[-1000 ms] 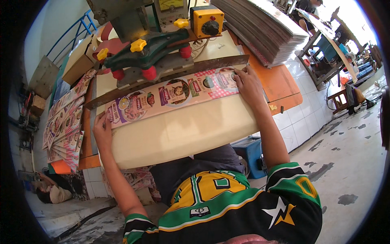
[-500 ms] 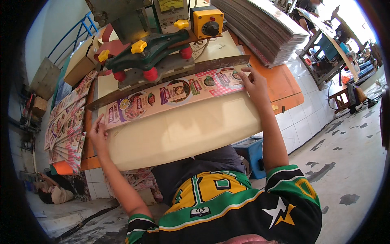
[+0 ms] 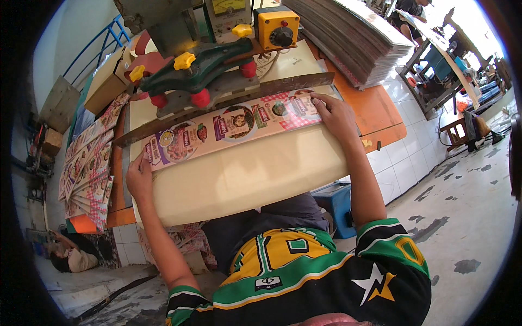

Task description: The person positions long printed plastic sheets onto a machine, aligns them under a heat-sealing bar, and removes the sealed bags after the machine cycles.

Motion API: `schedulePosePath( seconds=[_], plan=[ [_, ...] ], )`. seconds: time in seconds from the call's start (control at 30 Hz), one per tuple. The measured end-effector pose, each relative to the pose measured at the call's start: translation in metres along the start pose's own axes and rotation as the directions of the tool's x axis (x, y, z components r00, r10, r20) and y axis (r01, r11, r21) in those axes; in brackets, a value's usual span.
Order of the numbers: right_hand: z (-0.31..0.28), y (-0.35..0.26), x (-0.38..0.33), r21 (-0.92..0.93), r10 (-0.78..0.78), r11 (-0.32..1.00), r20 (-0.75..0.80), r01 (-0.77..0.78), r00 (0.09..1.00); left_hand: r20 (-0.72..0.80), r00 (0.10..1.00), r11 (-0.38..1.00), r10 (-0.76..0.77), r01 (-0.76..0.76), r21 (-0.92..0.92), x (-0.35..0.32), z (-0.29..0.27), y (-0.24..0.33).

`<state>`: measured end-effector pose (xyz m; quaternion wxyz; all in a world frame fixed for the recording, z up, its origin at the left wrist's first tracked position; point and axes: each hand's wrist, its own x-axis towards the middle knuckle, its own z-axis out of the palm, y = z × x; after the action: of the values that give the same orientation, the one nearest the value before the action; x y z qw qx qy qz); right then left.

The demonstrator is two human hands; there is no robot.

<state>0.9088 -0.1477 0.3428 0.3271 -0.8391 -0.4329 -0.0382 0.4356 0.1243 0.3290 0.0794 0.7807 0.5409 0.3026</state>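
On the strip (image 3: pixel 232 128), the right hand (image 3: pixel 337 116) has shifted inward.

Head-worn fisheye, near, facing down over orange table (image 3: pixel 384 128).

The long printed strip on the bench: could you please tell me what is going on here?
A person has the left hand at one end of the printed strip and the right hand at the other; whether they grip or merely press is hard to tell. The strip lies on a cream surface, just in front of a metal bar. More printed pieces lie fanned out to the left.
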Motion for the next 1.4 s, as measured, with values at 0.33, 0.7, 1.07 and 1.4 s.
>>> schedulePosePath(
  seconds=[0.33, 0.7, 1.07, 1.4],
  plan=[
    [0.002, 0.001, 0.001, -0.014, 0.005, 1.0, -0.011, -0.005, 1.0, 0.014, 1.0, 0.999, -0.027, 0.028, -0.044, 0.0, 0.003, -0.005],
    [0.001, -0.005, 0.0, 0.02, 0.017, 1.0, -0.011, -0.017, 1.0, 0.004, 0.999, 0.996, 0.037, -0.037, -0.078, -0.002, -0.001, -0.006],
    [-0.007, -0.01, -0.018, 0.075, 0.049, 0.996, 0.026, -0.051, 0.998, 0.014, 0.999, 0.999, -0.037, 0.038, -0.012, -0.029, -0.01, 0.013],
    [-0.002, -0.007, -0.026, 0.057, -0.022, 0.998, -0.078, 0.026, 0.997, 0.0, 1.0, 0.996, -0.029, 0.029, -0.087, -0.035, -0.012, 0.007]
  ],
)
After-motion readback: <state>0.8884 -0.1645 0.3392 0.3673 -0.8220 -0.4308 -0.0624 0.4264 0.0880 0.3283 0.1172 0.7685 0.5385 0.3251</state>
